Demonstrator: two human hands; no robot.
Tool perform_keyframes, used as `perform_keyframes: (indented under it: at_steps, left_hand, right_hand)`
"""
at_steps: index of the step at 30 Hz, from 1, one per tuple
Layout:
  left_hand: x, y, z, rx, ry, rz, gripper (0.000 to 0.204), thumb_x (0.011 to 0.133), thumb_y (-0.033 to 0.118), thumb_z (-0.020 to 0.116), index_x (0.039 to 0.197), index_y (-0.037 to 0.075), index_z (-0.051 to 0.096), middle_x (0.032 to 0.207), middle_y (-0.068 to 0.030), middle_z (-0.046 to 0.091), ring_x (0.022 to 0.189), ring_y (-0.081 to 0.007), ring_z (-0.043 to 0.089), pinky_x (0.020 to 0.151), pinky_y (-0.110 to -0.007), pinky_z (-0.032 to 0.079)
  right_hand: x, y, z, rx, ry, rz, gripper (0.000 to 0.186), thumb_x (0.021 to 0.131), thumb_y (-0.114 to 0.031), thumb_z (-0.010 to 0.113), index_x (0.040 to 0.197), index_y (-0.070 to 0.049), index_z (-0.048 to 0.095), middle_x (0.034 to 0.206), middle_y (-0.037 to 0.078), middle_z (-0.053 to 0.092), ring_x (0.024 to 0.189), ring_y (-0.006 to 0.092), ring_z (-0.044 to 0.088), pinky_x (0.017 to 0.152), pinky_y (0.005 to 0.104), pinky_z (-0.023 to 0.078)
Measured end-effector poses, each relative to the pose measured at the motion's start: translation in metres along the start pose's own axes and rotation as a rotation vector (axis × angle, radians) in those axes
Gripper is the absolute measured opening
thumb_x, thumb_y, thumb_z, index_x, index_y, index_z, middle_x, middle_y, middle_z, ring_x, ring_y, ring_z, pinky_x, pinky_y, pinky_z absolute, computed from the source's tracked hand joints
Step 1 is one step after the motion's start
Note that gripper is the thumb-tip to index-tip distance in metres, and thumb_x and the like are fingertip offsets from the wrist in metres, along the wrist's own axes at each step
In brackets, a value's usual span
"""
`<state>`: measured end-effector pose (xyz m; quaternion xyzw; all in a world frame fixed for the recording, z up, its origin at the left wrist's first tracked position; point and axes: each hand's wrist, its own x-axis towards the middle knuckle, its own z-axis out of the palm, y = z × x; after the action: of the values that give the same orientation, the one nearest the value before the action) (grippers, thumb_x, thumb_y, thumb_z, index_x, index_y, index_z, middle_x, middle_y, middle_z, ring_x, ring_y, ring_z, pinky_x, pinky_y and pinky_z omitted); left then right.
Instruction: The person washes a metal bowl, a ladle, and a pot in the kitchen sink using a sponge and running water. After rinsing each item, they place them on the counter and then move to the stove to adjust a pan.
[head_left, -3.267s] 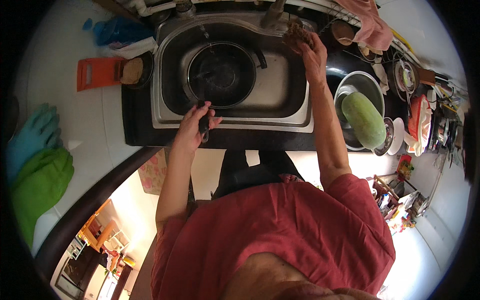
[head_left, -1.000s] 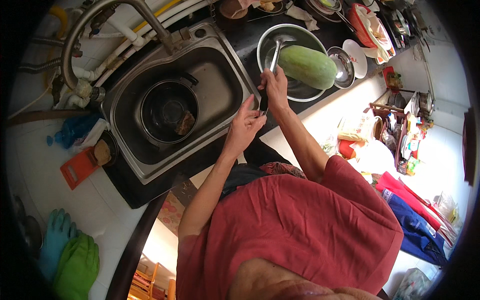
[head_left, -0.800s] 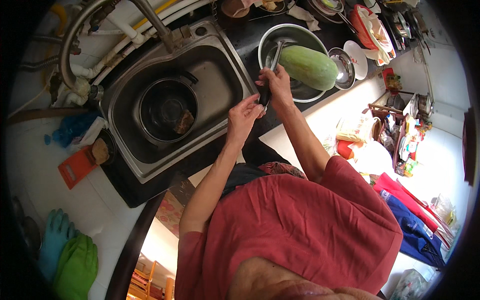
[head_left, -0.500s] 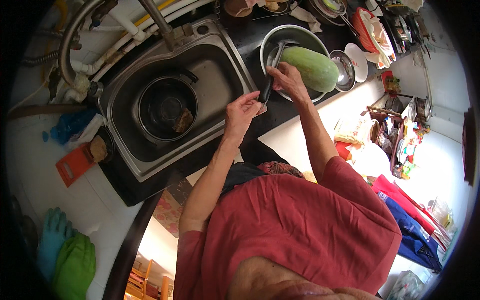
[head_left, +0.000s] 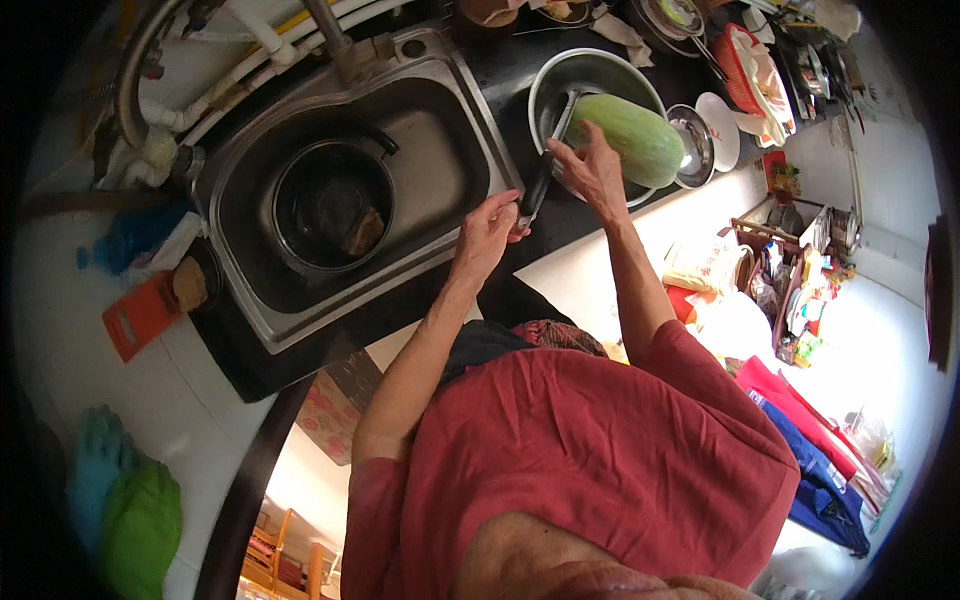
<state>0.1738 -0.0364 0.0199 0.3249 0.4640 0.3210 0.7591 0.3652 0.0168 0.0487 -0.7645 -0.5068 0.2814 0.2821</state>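
Observation:
A long pale green melon [head_left: 628,140] lies in a grey metal basin [head_left: 540,88] on the counter, right of the sink. A tool with a black handle [head_left: 538,186] and a slim metal end [head_left: 566,115] slants over the basin's left side; its exact kind is unclear. My left hand [head_left: 486,238] pinches the lower end of that handle near the sink's corner. My right hand [head_left: 596,178] is over the basin with fingers apart. Its index finger reaches onto the melon, and the thumb is close to the upper handle.
In the steel sink [head_left: 435,150] is a dark pot [head_left: 335,200] with a brown piece inside. An orange-red board-like item [head_left: 140,315] and rubber gloves [head_left: 140,520] are at left. Beyond the basin are a metal bowl [head_left: 695,150], a white dish [head_left: 722,130] and a red basket [head_left: 738,70].
My right hand has loosened from the handle and spread its fingers toward the melon. The left hand keeps its hold on the handle and has shifted slightly right.

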Motion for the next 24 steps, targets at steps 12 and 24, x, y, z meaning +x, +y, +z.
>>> perform_keyframes:
  at_steps: [12,24]
  left_hand:
    - [-0.045,-0.049,-0.183,0.075,0.843,0.222,0.031,0.094,0.018,0.056,0.123,0.008,0.057,0.109,-0.0069,0.062,0.1,-0.019,0.061,0.081,-0.029,0.05]
    - [-0.058,-0.061,-0.302,-0.056,1.164,-0.004,0.056,0.095,0.02,0.05,0.144,0.005,0.027,0.148,-0.0144,0.031,0.133,-0.0281,0.035,0.108,-0.036,0.03]
  right_hand:
    - [-0.059,-0.104,0.189,0.166,-0.551,-0.613,0.034,0.084,-0.015,0.063,0.116,-0.006,0.055,0.095,0.017,0.064,0.086,0.0303,0.066,0.074,0.041,0.051]
    - [-0.048,0.001,0.387,-0.737,-0.593,-0.967,0.035,0.083,-0.023,0.059,0.116,-0.013,0.057,0.113,0.014,0.058,0.108,0.0343,0.057,0.08,0.0484,0.051]
